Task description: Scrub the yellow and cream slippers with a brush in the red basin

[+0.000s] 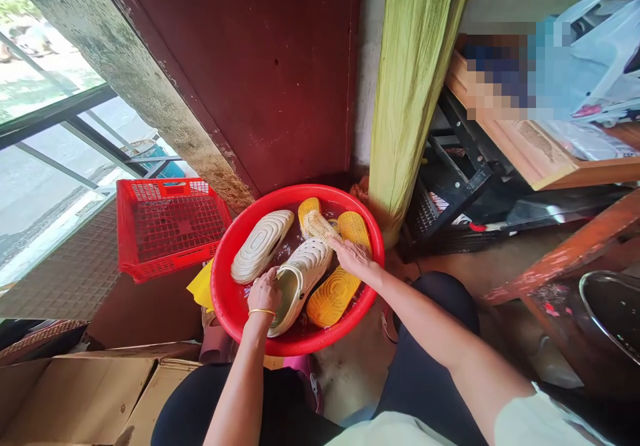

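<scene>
White clog in left grip (right grip: brush).

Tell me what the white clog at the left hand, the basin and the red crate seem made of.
White clog: probably moulded foam or rubber, matte, judging by its ridged upper; the look doesn't settle which.
Basin: most likely plastic, smooth and slightly shiny, with an evenly coloured rim.
Red crate: likely rigid plastic, fairly smooth, given its moulded-looking lattice and uniform colour.
</scene>
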Demonstrator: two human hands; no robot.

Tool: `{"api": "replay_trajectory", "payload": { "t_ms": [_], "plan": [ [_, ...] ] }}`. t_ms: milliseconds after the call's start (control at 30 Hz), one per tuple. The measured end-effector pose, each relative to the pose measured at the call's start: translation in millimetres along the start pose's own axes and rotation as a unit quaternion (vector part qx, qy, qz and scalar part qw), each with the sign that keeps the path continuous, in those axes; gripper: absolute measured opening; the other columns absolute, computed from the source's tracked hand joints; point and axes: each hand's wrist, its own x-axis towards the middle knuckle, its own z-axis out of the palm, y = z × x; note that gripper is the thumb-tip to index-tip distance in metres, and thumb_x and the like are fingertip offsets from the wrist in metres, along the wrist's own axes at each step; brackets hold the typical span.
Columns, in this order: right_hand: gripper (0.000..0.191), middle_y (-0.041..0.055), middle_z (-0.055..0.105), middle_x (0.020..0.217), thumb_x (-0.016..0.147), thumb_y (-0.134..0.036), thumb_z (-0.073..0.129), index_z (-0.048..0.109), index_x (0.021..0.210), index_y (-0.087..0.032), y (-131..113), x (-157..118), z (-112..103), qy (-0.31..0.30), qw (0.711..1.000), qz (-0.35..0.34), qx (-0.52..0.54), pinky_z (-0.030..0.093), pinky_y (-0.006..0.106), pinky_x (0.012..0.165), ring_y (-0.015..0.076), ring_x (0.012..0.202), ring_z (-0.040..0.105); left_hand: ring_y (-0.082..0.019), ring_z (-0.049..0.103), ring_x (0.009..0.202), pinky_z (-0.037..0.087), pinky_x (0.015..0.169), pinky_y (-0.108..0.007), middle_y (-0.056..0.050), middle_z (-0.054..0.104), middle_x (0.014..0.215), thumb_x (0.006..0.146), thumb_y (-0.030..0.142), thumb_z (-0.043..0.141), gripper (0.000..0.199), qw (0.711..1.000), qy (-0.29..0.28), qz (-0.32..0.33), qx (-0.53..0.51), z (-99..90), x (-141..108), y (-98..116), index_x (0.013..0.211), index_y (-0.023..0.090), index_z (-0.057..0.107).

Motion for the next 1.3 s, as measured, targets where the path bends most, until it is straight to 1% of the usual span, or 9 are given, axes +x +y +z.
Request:
{"api": "replay_trajectory", "payload": {
  "t_ms": [200, 367, 533, 700, 833, 933, 1033, 1133, 1300],
  "plan": [
    [0.063, 0.0133, 0.07, 0.125, 0.101, -0.038, 0.047, 0.03, 0.16, -0.022, 2.9, 6.9, 2.8, 0.02, 0.998, 0.008, 0.063, 0.05, 0.037, 0.097, 0.0256, 0.11, 0.067, -0.028, 0.067, 0.115, 0.049, 0.102, -0.037, -0.012, 0.071, 0.124, 0.073, 0.005, 0.049, 0.057, 0.999, 0.016, 0.015, -0.044, 7.1, 3.9, -2.7, 0.127, 0.019, 0.062],
    [0.061, 0.012, 0.058, 0.146, 0.097, -0.029, 0.054, 0.04, 0.155, -0.022, 5.3, 21.9, -1.1, 0.046, 0.99, -0.043, 0.127, 0.046, 0.036, 0.106, 0.0234, 0.126, 0.059, -0.029, 0.063, 0.12, 0.044, 0.109, -0.042, -0.011, 0.071, 0.122, 0.07, 0.005, 0.046, 0.06, 0.993, 0.046, 0.055, -0.089, 10.2, 2.3, -4.6, 0.126, 0.019, 0.063],
    [0.071, 0.0093, 0.054, 0.151, 0.092, -0.029, 0.063, 0.037, 0.157, -0.025, 9.6, 30.3, -3.9, 0.029, 0.98, -0.089, 0.177, 0.045, 0.037, 0.109, 0.0231, 0.133, 0.055, -0.029, 0.061, 0.121, 0.044, 0.109, -0.042, -0.01, 0.071, 0.12, 0.066, 0.003, 0.045, 0.062, 0.987, 0.034, 0.087, -0.134, 7.6, 1.6, -4.8, 0.122, 0.02, 0.064],
    [0.086, 0.0073, 0.054, 0.151, 0.082, -0.026, 0.073, 0.034, 0.159, -0.027, 18.6, 33.9, 1.0, -0.009, 0.972, -0.077, 0.222, 0.041, 0.039, 0.113, 0.0252, 0.133, 0.055, -0.03, 0.065, 0.115, 0.045, 0.109, -0.043, -0.009, 0.073, 0.11, 0.066, 0.008, 0.049, 0.053, 0.969, 0.028, 0.05, -0.238, 14.5, 7.6, -7.5, 0.114, 0.021, 0.067],
    [0.092, 0.0092, 0.046, 0.157, 0.078, -0.022, 0.074, 0.031, 0.16, -0.025, 20.7, 33.3, 4.2, -0.015, 0.966, -0.096, 0.242, 0.038, 0.039, 0.115, 0.0249, 0.138, 0.05, -0.031, 0.065, 0.113, 0.044, 0.111, -0.043, -0.007, 0.074, 0.103, 0.069, 0.012, 0.054, 0.04, 0.944, 0.044, 0.016, -0.326, 19.4, 10.5, -7.7, 0.105, 0.023, 0.069],
    [0.095, 0.0086, 0.046, 0.157, 0.077, -0.019, 0.075, 0.031, 0.16, -0.026, 19.3, 31.8, 1.4, -0.018, 0.964, -0.086, 0.25, 0.039, 0.038, 0.114, 0.0249, 0.138, 0.05, -0.03, 0.066, 0.112, 0.046, 0.109, -0.043, -0.009, 0.074, 0.106, 0.072, 0.012, 0.052, 0.043, 0.96, 0.038, 0.027, -0.275, 21.0, 11.6, -8.0, 0.111, 0.022, 0.068],
    [0.088, 0.0064, 0.058, 0.147, 0.078, -0.019, 0.074, 0.037, 0.158, -0.028, 18.0, 30.0, -4.2, -0.029, 0.966, -0.069, 0.248, 0.045, 0.038, 0.108, 0.0258, 0.127, 0.059, -0.029, 0.067, 0.11, 0.049, 0.105, -0.043, -0.011, 0.074, 0.109, 0.075, 0.012, 0.046, 0.048, 0.979, 0.029, 0.06, -0.194, 22.9, 12.5, -10.8, 0.118, 0.018, 0.065],
    [0.08, 0.0043, 0.066, 0.137, 0.08, -0.021, 0.073, 0.045, 0.154, -0.028, 18.1, 28.5, -7.3, -0.029, 0.966, -0.073, 0.247, 0.048, 0.037, 0.103, 0.0253, 0.118, 0.065, -0.028, 0.068, 0.11, 0.051, 0.101, -0.042, -0.012, 0.073, 0.111, 0.078, 0.013, 0.043, 0.048, 0.984, 0.035, 0.079, -0.157, 24.4, 12.9, -14.4, 0.121, 0.016, 0.064],
    [0.087, 0.0043, 0.06, 0.145, 0.077, -0.023, 0.077, 0.041, 0.156, -0.03, 19.5, 29.0, -2.7, -0.022, 0.969, -0.081, 0.234, 0.048, 0.037, 0.104, 0.0258, 0.123, 0.062, -0.027, 0.069, 0.106, 0.053, 0.097, -0.039, -0.012, 0.074, 0.108, 0.081, 0.014, 0.04, 0.047, 0.986, 0.041, 0.086, -0.133, 24.2, 13.1, -15.3, 0.122, 0.014, 0.064]
  ]
}}
